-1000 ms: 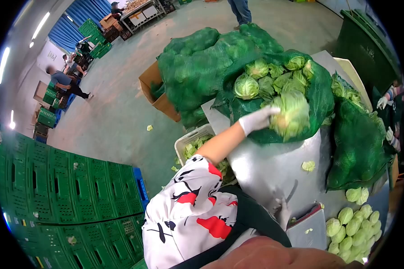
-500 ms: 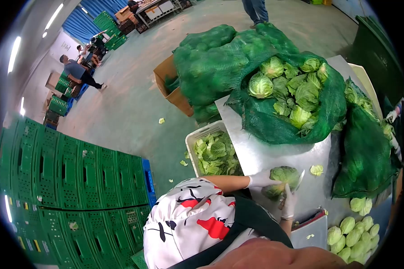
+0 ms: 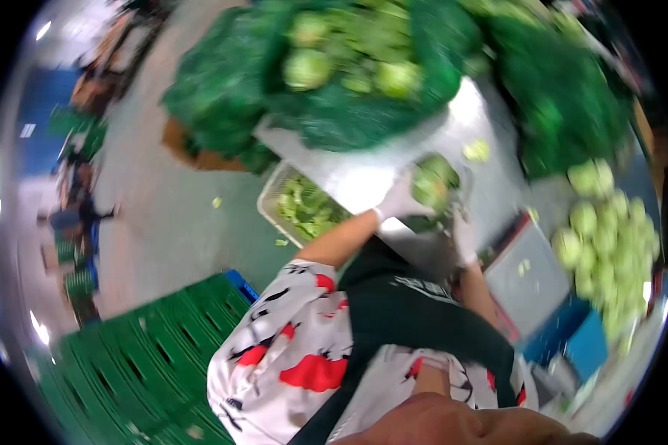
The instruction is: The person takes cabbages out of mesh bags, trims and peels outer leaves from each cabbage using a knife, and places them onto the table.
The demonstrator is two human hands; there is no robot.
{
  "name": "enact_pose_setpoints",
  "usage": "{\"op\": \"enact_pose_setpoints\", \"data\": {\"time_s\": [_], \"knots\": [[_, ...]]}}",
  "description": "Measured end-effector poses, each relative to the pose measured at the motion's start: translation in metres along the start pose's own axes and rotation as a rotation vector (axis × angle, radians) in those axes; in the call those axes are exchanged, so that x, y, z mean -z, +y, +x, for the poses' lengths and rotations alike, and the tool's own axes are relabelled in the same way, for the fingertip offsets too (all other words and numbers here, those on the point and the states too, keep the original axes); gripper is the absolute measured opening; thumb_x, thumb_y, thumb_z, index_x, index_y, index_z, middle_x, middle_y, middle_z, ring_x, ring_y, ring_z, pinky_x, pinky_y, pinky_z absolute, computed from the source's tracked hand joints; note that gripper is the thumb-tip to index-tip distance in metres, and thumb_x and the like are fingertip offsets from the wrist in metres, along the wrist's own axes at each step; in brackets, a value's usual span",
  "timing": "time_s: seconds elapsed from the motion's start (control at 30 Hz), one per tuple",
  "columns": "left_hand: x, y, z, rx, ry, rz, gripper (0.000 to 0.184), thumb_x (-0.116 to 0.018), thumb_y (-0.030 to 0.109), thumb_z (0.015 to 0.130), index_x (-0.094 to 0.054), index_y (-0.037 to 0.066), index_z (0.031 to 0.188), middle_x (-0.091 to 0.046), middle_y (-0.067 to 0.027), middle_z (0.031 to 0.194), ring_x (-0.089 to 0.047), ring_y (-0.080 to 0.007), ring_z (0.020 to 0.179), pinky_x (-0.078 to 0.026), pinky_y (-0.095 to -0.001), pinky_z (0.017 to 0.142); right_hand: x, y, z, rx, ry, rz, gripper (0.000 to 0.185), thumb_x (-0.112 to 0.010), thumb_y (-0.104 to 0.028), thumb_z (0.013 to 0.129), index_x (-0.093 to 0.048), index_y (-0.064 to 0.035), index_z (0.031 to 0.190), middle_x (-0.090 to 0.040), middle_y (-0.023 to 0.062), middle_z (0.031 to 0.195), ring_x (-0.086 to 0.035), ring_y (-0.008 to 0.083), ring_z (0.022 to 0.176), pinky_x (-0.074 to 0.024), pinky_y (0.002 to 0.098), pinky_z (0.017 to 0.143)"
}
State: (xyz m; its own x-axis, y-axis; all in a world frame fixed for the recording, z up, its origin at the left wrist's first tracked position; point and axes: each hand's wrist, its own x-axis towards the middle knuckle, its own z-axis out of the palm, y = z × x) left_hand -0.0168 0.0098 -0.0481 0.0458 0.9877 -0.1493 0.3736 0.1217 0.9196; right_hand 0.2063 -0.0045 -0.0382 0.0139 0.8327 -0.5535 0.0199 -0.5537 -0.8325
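Observation:
A green cabbage (image 3: 432, 184) with loose outer leaves is held just above the metal tabletop (image 3: 371, 178). Gloved in white, my left hand (image 3: 399, 199) grips its left side, fingers closed against the leaves. On the other side, my right hand (image 3: 464, 237), also gloved, is closed around a knife (image 3: 465, 180); the handle is hidden in the fingers and the blade is blurred beside the cabbage. One loose pale leaf (image 3: 476, 150) lies on the tabletop beyond.
An open green mesh sack (image 3: 334, 126) of cabbages stands at the far table end, another sack (image 3: 564, 104) to its right. A white basket (image 3: 273, 194) holds leaves at left. Trimmed cabbages (image 3: 608, 252) are heaped at right, beside a grey board (image 3: 531, 274). Green crates (image 3: 148, 356) stand lower left.
The view has tilted down and turned, so the sacks sit higher and more trimmed cabbages show. The cabbage has been turned in my left hand; my right hand stays beside it with the knife.

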Motion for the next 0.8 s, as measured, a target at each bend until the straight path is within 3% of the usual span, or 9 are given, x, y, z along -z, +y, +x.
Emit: {"op": "enact_pose_setpoints", "data": {"time_s": [0.03,0.1,0.17,0.23,0.4,0.63,0.8], "knots": [[0.005,0.011,-0.001,-0.017,0.031,0.165,0.119,-0.097,0.039,0.05,-0.037,-0.003,0.144,-0.048,-0.0227,0.135,-0.052,-0.033,0.125,-0.045,-0.0417,0.107,0.003,-0.001,-0.007,0.065,-0.001,-0.129,0.038,-0.059,-0.034,0.099,-0.063,-0.0075,0.126,-0.068,0.0018,0.083,-0.059,0.0115,0.061,-0.0449,0.0278,0.05],[0.007,0.012,0.002,0.02,-0.041,0.119,0.121,-0.097,0.039,0.05,-0.035,-0.004,0.144,-0.047,-0.0242,0.136,-0.052,-0.0331,0.126,-0.046,-0.0409,0.106,0.009,-0.015,-0.024,0.185,0.017,-0.531,0.034,-0.058,-0.027,0.098,-0.06,-0.0113,0.128,-0.071,0.0176,0.097,-0.072,0.0291,0.08,-0.0556,0.0391,0.07],[0.006,0.023,0.006,0.11,-0.043,0.177,0.122,-0.096,0.04,0.053,-0.032,-0.005,0.146,-0.046,-0.0252,0.136,-0.051,-0.0346,0.127,-0.045,-0.041,0.107,0.003,-0.011,-0.032,0.484,0.186,-0.783,0.031,-0.062,-0.026,0.096,-0.062,-0.0106,0.123,-0.072,0.0152,0.081,-0.071,0.0303,0.067,-0.0559,0.0415,0.063],[0.015,0.042,0.011,0.097,-0.128,0.289,0.124,-0.095,0.041,0.054,-0.028,-0.005,0.148,-0.045,-0.0267,0.138,-0.048,-0.0369,0.13,-0.043,-0.0411,0.11,-0.003,-0.018,-0.042,0.34,0.12,-0.81,0.031,-0.061,-0.026,0.094,-0.062,-0.0133,0.122,-0.073,0.0146,0.089,-0.071,0.0347,0.079,-0.0555,0.0447,0.074],[0.025,0.037,0.026,0.061,-0.285,0.331,0.126,-0.091,0.045,0.056,-0.026,-0.008,0.149,-0.041,-0.0305,0.141,-0.046,-0.0403,0.132,-0.04,-0.0412,0.113,-0.024,-0.01,-0.049,0.418,0.161,-0.89,0.015,-0.059,-0.021,0.096,-0.058,-0.0064,0.1,-0.07,0.0182,0.081,-0.068,0.0386,0.071,-0.0544,0.0489,0.064],[0.026,0.04,0.044,0.038,-0.375,0.426,0.123,-0.088,0.053,0.057,-0.032,-0.014,0.144,-0.051,-0.0342,0.132,-0.052,-0.0413,0.127,-0.043,-0.0418,0.109,-0.049,-0.012,-0.046,0.29,0.211,-1.045,0.016,-0.056,-0.016,0.096,-0.053,-0.001,0.101,-0.067,0.0209,0.072,-0.068,0.0379,0.067,-0.0544,0.0486,0.063],[0.024,0.047,0.051,0.063,-0.41,0.476,0.12,-0.087,0.056,0.058,-0.036,-0.016,0.139,-0.055,-0.033,0.129,-0.057,-0.0405,0.122,-0.048,-0.0415,0.103,-0.051,-0.035,-0.034,0.156,0.181,-1.149,0.013,-0.049,-0.003,0.092,-0.052,0.006,0.101,-0.068,0.0237,0.075,-0.069,0.0398,0.068,-0.0547,0.048,0.062]]}}
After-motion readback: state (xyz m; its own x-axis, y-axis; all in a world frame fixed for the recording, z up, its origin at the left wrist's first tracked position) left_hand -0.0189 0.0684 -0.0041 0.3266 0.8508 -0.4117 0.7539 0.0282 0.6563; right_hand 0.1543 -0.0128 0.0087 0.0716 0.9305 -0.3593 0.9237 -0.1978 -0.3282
